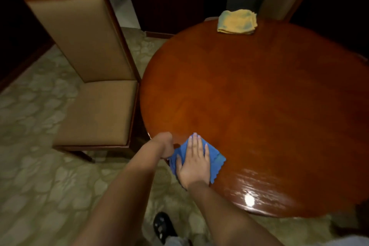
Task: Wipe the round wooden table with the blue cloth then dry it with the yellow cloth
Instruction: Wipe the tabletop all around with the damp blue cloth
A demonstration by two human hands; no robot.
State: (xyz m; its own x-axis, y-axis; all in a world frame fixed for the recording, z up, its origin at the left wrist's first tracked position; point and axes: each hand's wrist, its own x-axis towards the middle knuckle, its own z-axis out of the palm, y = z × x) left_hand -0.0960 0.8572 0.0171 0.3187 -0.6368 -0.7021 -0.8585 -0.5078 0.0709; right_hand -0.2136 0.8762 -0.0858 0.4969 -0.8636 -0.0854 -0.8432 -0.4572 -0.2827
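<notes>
Right hand [194, 163] presses blue cloth [216, 161] flat on round table [259, 106].

The round table [259, 106] at right of frame was polished reddish wood, glossy, with a bright glare low in the frame. The blue cloth [216, 161] and yellow cloth [236, 22] looked soft and matt. The chair [95, 110] at left wore matt tan fabric in a wood frame.
</notes>
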